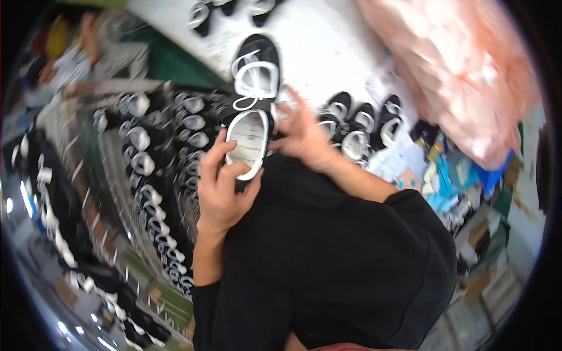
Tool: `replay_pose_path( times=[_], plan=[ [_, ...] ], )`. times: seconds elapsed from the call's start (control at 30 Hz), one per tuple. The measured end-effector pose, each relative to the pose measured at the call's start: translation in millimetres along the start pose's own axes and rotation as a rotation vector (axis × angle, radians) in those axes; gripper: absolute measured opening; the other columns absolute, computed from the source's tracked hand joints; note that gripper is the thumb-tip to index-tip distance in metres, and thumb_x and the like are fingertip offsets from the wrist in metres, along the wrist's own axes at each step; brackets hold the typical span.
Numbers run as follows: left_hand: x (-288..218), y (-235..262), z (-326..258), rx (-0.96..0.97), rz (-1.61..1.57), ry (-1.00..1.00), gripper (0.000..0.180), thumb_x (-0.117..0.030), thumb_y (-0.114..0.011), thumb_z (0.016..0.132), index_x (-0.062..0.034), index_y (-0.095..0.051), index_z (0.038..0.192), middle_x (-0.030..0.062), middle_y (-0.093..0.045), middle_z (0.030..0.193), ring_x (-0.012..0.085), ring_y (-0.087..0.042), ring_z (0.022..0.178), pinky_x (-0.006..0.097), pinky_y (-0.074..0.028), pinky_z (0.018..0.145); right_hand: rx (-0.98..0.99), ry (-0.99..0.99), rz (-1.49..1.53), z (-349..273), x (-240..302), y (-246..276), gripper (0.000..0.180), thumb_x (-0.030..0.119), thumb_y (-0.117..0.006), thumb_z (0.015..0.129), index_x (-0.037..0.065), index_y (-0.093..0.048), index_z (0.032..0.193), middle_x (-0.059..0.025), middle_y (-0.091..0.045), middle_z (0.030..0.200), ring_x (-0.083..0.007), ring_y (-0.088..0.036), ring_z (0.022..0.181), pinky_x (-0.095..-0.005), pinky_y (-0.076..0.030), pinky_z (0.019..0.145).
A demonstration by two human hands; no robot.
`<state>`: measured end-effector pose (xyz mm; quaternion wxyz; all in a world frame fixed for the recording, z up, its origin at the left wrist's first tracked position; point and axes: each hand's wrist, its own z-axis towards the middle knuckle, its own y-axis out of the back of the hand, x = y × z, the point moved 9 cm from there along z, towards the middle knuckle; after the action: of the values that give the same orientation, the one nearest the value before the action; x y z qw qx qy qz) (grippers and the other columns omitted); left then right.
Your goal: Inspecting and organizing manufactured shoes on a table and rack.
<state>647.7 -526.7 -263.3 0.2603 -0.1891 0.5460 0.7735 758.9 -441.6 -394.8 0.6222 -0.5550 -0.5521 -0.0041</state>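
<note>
My left hand (225, 184) grips the heel end of a black sneaker (271, 120) with white laces and a white-rimmed opening. Its pale insole faces up, and the thumb and fingers bend around the rim. Beside the sneaker's right side, my right hand (304, 134) has its fingers spread, slightly blurred; whether a fingertip touches the shoe I cannot tell. Just beyond lies a second black sneaker (257, 45), toe pointing away, with white lining and loose white laces. The held shoe's toe meets or overlaps its heel.
On the white tabletop (316, 44), several black sneakers (354, 131) stand to the right, more at the far edge. A large pink plastic bag (462, 70) bulges at the right. Racks of shoes (140, 140) fill the left. Another person's arm (89, 38) shows far left.
</note>
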Motion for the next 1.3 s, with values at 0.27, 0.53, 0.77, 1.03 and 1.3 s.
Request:
replay_pose_path(
  times=[0.27, 0.53, 0.77, 1.03, 1.3],
  plan=[
    [15.0, -66.3, 0.0, 0.348, -0.141, 0.134, 0.067, -0.014, -0.085, 0.078, -0.0047, -0.054, 0.136, 0.0196, -0.044, 0.150, 0.0367, -0.059, 0.125, 0.041, -0.053, 0.099, -0.620, -0.062, -0.888, -29.7, -1.3, 173.0, 0.070, 0.010, -0.068, 0.082, 0.004, -0.043, 0.146, -0.0166, -0.061, 0.122, -0.0208, -0.062, 0.100, -0.0338, -0.051, 0.084],
    [24.2, 166.0, -17.1, -0.414, 0.383, 0.088, 0.031, -0.001, -0.078, 0.075, -0.0064, -0.070, 0.105, 0.0132, -0.067, 0.117, 0.0301, -0.068, 0.091, 0.036, -0.055, 0.077, -0.818, -0.442, -1.135, -121.7, 55.5, 469.5, 0.045, 0.035, -0.061, 0.093, -0.006, -0.067, 0.113, -0.0150, -0.066, 0.089, -0.0263, -0.064, 0.079, -0.0406, -0.055, 0.073],
    [46.2, 325.7, -46.1, -0.751, 1.260, 0.508, 0.047, -0.020, -0.084, 0.078, -0.0074, -0.063, 0.118, 0.0148, -0.054, 0.133, 0.0312, -0.046, 0.129, 0.042, -0.041, 0.101, -0.695, 0.009, -1.600, -87.5, 158.7, 426.4, 0.067, 0.042, -0.069, 0.093, -0.008, -0.053, 0.134, -0.0222, -0.063, 0.124, -0.0316, -0.069, 0.096, -0.0425, -0.057, 0.072],
    [28.7, 284.5, -20.8, -0.622, 0.935, 0.226, 0.047, -0.006, -0.085, 0.073, -0.0015, -0.054, 0.109, 0.0170, -0.058, 0.126, 0.0424, -0.058, 0.117, 0.047, -0.049, 0.095, -0.375, 0.396, -1.181, 15.9, 163.0, 111.8, 0.050, 0.016, -0.063, 0.099, 0.003, -0.048, 0.145, -0.0172, -0.061, 0.131, -0.0244, -0.063, 0.111, -0.0336, -0.050, 0.093],
    [-11.9, 158.7, -42.4, -0.556, 0.360, 0.105, 0.057, -0.006, -0.095, 0.064, -0.0078, -0.047, 0.096, 0.0161, -0.056, 0.121, 0.0262, -0.059, 0.105, 0.036, -0.048, 0.090, 0.268, 0.183, -0.375, 64.5, 68.0, -64.9, 0.051, 0.012, -0.058, 0.102, 0.001, -0.040, 0.148, -0.0175, -0.058, 0.134, -0.0239, -0.069, 0.104, -0.0315, -0.056, 0.085]
  ],
)
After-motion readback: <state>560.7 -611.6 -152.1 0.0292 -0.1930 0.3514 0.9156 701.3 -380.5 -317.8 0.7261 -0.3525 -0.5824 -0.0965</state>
